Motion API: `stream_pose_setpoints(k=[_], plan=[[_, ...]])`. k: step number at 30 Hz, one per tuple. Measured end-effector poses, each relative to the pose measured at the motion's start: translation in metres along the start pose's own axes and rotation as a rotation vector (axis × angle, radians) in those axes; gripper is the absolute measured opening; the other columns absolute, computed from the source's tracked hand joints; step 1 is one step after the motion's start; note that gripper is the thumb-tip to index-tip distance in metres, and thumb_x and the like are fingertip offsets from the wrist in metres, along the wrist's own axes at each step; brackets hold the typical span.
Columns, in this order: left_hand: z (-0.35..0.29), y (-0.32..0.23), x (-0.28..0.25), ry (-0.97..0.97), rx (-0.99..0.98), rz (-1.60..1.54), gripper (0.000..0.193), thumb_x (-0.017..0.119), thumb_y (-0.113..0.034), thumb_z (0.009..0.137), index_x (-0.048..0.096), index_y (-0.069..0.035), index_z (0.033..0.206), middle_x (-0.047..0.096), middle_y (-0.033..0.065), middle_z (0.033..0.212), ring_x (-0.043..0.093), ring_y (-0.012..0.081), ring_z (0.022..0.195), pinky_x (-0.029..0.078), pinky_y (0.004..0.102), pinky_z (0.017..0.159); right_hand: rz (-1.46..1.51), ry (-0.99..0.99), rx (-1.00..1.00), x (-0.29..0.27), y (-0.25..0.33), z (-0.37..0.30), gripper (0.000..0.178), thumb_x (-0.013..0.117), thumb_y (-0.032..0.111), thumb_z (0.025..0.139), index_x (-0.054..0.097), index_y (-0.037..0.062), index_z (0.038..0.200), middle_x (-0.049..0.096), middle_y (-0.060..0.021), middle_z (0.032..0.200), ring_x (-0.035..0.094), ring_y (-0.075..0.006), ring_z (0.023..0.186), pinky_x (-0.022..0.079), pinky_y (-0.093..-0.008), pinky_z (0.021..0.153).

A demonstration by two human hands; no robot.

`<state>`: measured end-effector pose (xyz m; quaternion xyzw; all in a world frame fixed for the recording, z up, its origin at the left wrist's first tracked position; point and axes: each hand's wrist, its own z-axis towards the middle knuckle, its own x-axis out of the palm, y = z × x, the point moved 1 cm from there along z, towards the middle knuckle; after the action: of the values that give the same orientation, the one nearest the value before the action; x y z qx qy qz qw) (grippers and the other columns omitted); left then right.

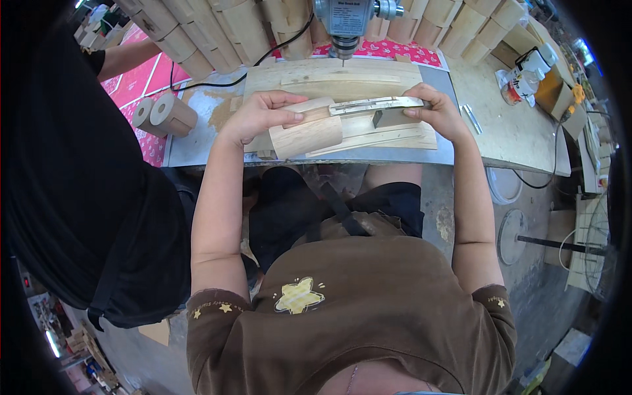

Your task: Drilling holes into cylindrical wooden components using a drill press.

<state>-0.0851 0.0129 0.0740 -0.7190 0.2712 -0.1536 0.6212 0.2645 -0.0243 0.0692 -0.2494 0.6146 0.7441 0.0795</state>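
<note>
My left hand (pixel 264 117) grips the left end of a pale wooden cylinder (pixel 306 139), thumb on its upper face. A flat recess seems to run along the cylinder's top. In my right hand (pixel 440 113) is the right end of a thin, pale, slotted strip (pixel 368 105). Its left end meets the cylinder's right end; whether it lies in the recess I cannot tell. A small dark tab (pixel 377 119) shows just below the strip. Both pieces are held over a wooden board jig (pixel 401 135) on the bench, below a drill bit (pixel 343 63).
A bench drill (pixel 343 23) stands at the back, with stacked wooden cylinders (pixel 230 33) behind it. Two hollow cylinders (pixel 172 115) stand at left, near a black cable (pixel 227 84). Bottles (pixel 526 79) sit at right. A person in black (pixel 99 197) is close on my left.
</note>
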Motion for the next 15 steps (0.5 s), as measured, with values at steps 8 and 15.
stream_pose_setpoints(k=[8,15], plan=[[0.055,0.028,0.047,-0.543,0.255,-0.095,0.055,0.038,-0.046,0.094,0.059,0.004,0.106,0.063,0.0130,0.098,0.059,0.0173,0.086,0.046,0.0282,0.079,-0.036,0.006,0.002,0.021,0.010,0.003,0.024,0.070,0.001,0.073,0.064,0.0027,0.096,0.057,-0.0021,0.091,0.052,-0.0135,0.091,0.041,-0.0260,0.081],[0.038,0.033,0.062,-0.986,0.230,0.057,0.053,0.041,-0.045,0.093,0.055,0.006,0.098,0.059,0.0164,0.091,0.056,0.0249,0.084,0.043,0.0337,0.079,-0.205,-0.173,-0.022,0.025,0.009,-0.008,0.022,0.070,0.001,0.072,0.064,0.0013,0.094,0.060,-0.0049,0.092,0.055,-0.0156,0.088,0.043,-0.0269,0.079]])
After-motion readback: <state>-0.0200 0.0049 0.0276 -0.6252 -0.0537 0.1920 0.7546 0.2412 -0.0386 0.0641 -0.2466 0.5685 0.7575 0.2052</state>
